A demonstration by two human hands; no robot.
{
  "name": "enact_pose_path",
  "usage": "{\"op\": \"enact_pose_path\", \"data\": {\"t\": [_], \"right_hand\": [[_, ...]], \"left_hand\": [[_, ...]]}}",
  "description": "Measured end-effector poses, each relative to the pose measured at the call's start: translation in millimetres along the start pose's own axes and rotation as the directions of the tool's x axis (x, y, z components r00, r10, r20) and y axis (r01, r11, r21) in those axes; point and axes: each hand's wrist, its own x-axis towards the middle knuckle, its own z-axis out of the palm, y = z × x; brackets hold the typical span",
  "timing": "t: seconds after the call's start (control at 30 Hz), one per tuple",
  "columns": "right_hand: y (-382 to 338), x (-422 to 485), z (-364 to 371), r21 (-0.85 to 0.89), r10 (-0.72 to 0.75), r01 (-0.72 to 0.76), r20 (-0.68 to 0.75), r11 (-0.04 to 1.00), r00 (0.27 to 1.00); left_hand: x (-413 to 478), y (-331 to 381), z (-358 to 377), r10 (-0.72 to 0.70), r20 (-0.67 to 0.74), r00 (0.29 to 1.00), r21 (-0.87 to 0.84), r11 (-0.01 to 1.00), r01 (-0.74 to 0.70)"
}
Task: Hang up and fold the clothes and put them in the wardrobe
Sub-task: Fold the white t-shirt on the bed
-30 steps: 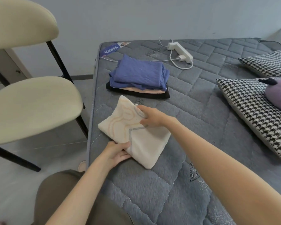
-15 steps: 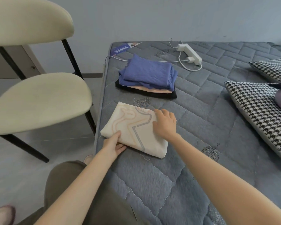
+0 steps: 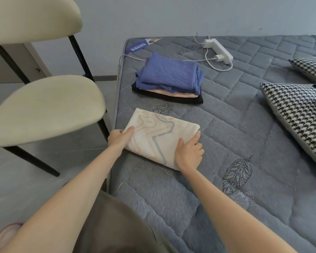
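Bed edge (image 3: 117,106) lies just beside our left grip (image 3: 119,138), which pinches the left end of the folded cream garment (image 3: 161,137) lying on the bed. Our right grip (image 3: 189,154) curls round its right end. If we lift unevenly, we judge the fold sags open or slips to the floor.

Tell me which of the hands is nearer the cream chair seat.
Left. The left hand grips the folded cream cloth at the edge of the mattress, beside the chair seat; the right hand holds the cloth's opposite end, farther onto the mattress.
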Motion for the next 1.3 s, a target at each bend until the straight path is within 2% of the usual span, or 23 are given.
{"op": "enact_pose_path", "data": {"t": [0.17,0.3,0.4,0.53,0.7,0.87,1.1,1.3], "right_hand": [[1.1,5.9,4.1,-0.065,-0.001,0.002,0.019,0.998,1.000],[2.4,8.3,4.0,-0.006,-0.007,0.007,0.030,1.000,1.000],[5.4,11.2,1.4,0.069,0.004,-0.008,0.067,0.998,0.998],[5.0,18.9,-7.4,0.241,0.015,-0.041,0.110,0.970,0.994],[-14.4,35.5,-28.7,0.335,-0.067,0.033,0.091,0.942,0.994],[-57.6,71.5,-63.6,0.407,-0.155,0.137,0.011,0.903,0.988],[-136.4,135.2,-118.0,0.446,-0.237,0.239,-0.063,0.862,0.970],[-193.9,198.7,-130.5,0.462,-0.255,0.267,-0.089,0.846,0.963]], "left_hand": [[15.4,17.1,6.4,0.108,0.068,0.992,0.356,0.926,-0.125],[23.4,19.3,20.2,0.185,0.097,0.978,0.465,0.860,-0.209],[29.2,18.5,20.9,0.187,0.126,0.974,0.423,0.878,-0.224],[35.7,19.8,17.9,0.225,0.104,0.969,0.279,0.929,-0.245],[34.7,46.6,15.3,0.311,0.039,0.949,0.139,0.939,-0.314],[44.6,105.0,9.5,0.414,-0.006,0.910,0.010,0.910,-0.414],[77.0,209.7,10.9,0.480,-0.038,0.876,-0.088,0.872,-0.482],[123.5,274.2,24.6,0.505,-0.060,0.861,-0.028,0.862,-0.507]]}}
